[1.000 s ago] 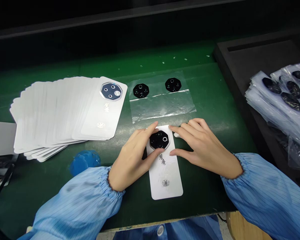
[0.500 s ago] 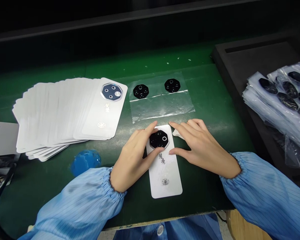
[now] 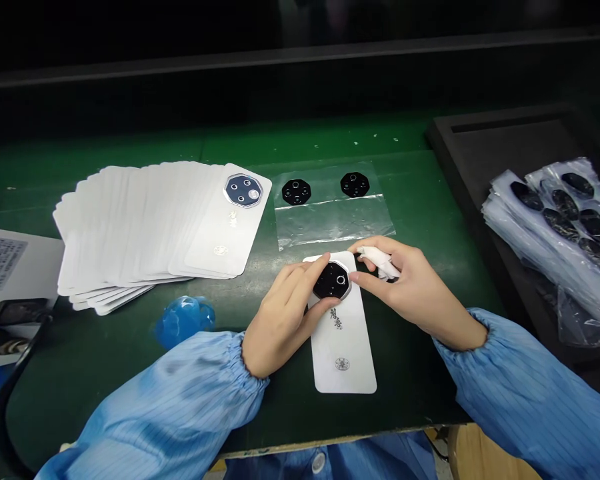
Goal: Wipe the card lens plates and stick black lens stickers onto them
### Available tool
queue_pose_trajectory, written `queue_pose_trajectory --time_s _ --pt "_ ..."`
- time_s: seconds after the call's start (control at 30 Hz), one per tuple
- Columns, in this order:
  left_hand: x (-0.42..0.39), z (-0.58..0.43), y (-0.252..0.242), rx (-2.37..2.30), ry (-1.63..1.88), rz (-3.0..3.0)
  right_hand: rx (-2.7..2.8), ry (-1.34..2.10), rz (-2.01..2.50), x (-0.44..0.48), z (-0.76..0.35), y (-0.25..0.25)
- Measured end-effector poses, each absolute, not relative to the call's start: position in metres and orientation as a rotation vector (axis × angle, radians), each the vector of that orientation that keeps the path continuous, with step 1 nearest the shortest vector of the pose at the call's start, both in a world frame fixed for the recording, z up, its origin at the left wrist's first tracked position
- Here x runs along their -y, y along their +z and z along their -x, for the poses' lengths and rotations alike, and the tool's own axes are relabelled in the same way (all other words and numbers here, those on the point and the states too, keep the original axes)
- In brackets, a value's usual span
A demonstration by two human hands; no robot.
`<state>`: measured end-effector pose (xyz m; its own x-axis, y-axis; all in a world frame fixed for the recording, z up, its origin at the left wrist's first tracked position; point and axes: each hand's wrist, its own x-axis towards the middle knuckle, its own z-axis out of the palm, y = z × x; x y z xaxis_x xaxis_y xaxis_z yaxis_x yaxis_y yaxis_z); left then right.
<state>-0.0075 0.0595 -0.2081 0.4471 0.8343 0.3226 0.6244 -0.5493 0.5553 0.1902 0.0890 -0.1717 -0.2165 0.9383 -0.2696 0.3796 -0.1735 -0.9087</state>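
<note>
A white phone back cover (image 3: 341, 347) lies on the green table in front of me, with dark lettering and a round emblem. Near its top sits a black octagonal camera lens plate (image 3: 330, 283) with a silvery rim. My left hand (image 3: 286, 310) grips the cover's upper left, thumb and fingers closed around the lens plate. At the plate's right edge is my right hand (image 3: 405, 273), its thumb tip touching there. A crumpled white wipe (image 3: 380, 260) is tucked in the curled fingers of that hand.
Fanned white back covers (image 3: 145, 220) lie at the left, the top one with a blue-filmed lens plate (image 3: 243, 191). A clear plastic sheet (image 3: 330, 223) carries two black lens plates. Blue putty-like lump (image 3: 186, 320) sits near my left sleeve. Bagged dark pieces (image 3: 555, 220) rest on a black tray (image 3: 505, 140).
My right fingers have curled in, bringing the white wipe into clear view, and the thumb has moved to the lens plate's edge. My left hand keeps its hold. The camera view has shifted slightly.
</note>
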Motion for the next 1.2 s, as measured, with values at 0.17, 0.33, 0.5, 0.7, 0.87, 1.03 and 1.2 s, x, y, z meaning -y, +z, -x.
queue_pose_trajectory --time_s 0.17,0.33,0.5,0.7,0.87,1.03,1.2 --pt "-0.06 0.008 -0.206 -1.249 0.918 -2.314 1.116 1.699 1.275 -0.081 -0.184 -0.174" --pt "-0.057 0.01 -0.203 -1.238 1.035 -2.257 0.919 1.79 1.202 -0.071 -0.181 -0.181" --pt "-0.055 0.01 -0.197 -1.173 1.143 -2.234 1.063 1.626 1.306 -0.063 -0.181 -0.188" --pt "-0.054 0.008 -0.19 -1.107 1.216 -2.238 1.214 1.443 1.305 -0.054 -0.182 -0.19" --pt "-0.053 0.008 -0.187 -1.087 1.24 -2.253 1.253 1.382 1.301 -0.05 -0.181 -0.188" --pt "-0.052 0.007 -0.186 -1.099 1.229 -2.254 1.263 1.356 1.267 -0.051 -0.18 -0.187" --pt "-0.051 0.005 -0.189 -1.136 1.237 -2.216 1.249 1.371 1.267 -0.051 -0.18 -0.187"
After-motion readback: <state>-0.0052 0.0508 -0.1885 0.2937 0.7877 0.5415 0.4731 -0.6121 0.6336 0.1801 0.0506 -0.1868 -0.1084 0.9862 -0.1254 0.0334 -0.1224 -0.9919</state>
